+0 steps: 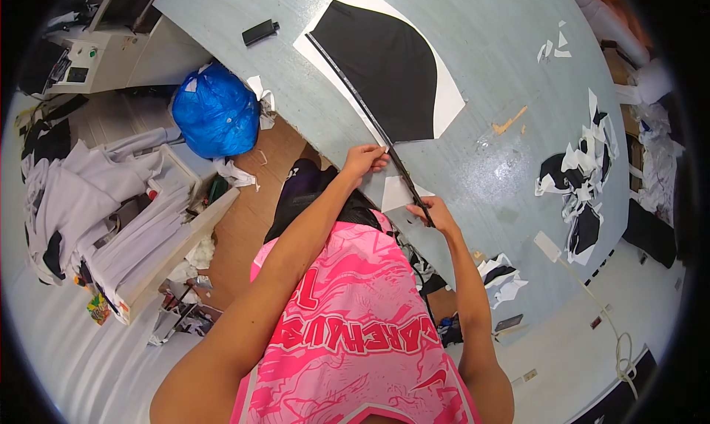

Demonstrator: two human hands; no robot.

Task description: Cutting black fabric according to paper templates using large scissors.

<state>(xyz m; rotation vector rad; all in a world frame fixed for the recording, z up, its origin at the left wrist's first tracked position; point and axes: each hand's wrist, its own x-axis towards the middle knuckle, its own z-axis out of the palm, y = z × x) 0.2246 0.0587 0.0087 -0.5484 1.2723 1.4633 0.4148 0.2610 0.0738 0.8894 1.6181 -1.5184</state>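
The hands lie a little apart near the centre of the frame: the right hand (440, 215) is closed on the lower end of a narrow black strip (404, 174), while the left hand (364, 161), its thumb and fingers drawn together, meets the strip's left side farther up; whether it grips the strip or the sheet beneath cannot be told. The strip's long axis runs diagonally, one end pointing to the upper left of the frame and the other to the lower right, where it meets the right hand. It is slender and dark, almost straight, with a thin paler line along part of its length. Its upper portion lies along the left side of a black fabric panel (388, 69) at upper centre. The panel is flat, matte and uniformly dark, with a broadly curved right edge, a short, nearly straight lower edge and a corner at its upper left. Beneath it, a white sheet (450, 102) shows as a margin at left and right, resting on the grey-blue surface (503, 62). A small white piece (396, 193) lies between the hands, beside the strip. A small black block (259, 32) occupies the surface at upper left; black and white scraps (584, 161) are heaped at right.
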